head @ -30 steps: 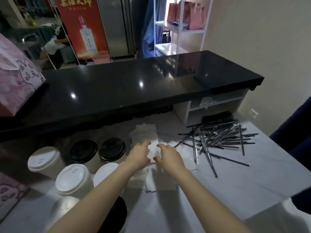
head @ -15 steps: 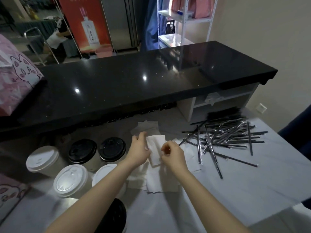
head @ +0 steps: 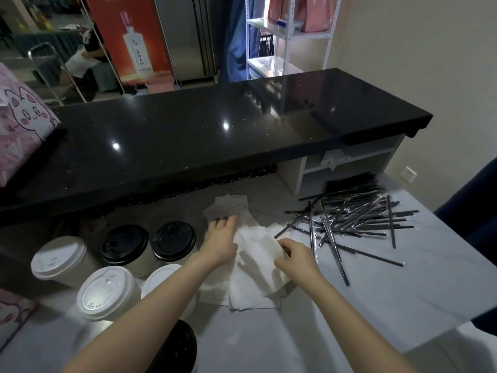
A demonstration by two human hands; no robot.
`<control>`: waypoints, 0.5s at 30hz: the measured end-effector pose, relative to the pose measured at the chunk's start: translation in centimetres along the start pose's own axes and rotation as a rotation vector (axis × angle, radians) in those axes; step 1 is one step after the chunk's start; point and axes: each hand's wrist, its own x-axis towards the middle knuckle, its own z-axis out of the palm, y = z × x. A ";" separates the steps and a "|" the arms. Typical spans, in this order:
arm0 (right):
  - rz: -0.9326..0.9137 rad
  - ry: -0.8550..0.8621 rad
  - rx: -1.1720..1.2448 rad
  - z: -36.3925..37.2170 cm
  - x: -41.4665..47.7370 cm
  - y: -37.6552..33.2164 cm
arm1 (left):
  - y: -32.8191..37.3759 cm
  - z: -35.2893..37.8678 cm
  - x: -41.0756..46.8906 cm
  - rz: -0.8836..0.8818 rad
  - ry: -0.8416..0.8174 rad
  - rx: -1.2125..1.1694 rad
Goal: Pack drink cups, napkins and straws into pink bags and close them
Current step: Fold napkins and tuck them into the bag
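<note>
Head view. Right hand (head: 295, 258): fingers curled, pinching the right edge of a folded white paper napkin (head: 269, 244). The pinch itself is partly covered by the knuckles. Left hand (head: 222, 242): released, fingers fairly straight, lying flat on the far part of the loose pile of white paper napkins (head: 252, 292). The fingertips are blurred.

The pinched napkin lies on top of the pile, between the two hands, with its free end toward the left hand.

Right of the pile: a scatter of black straws in clear wrappers (head: 357, 219), the nearest one touching the pile's far edge. Left of the pile: paper cups, two with black lids (head: 125, 244) and three with white lids (head: 106, 292). One white lid is half hidden by the left forearm. Nearer than the pile, a further black lid (head: 174, 345) is cut by the frame edge. Far left of the pile, a pink cat-print bag (head: 24, 122) is cut off by the frame.

Against 0.5 s ago: both hands then pinched one raised napkin. Now the left has let go and moved forward onto the pile, and the right keeps its hold, lower.
</note>
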 end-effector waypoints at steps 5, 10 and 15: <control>-0.024 0.003 0.005 -0.2 0.3 0.0 | 0.7 -0.4 1.3 0.038 0.020 0.043; -0.031 0.009 0.002 -0.1 0.6 -0.3 | 1.0 -0.7 1.7 0.062 0.070 0.032; -0.044 -0.002 -0.014 0.2 0.5 -0.6 | 1.0 -0.7 2.1 0.088 -0.040 0.128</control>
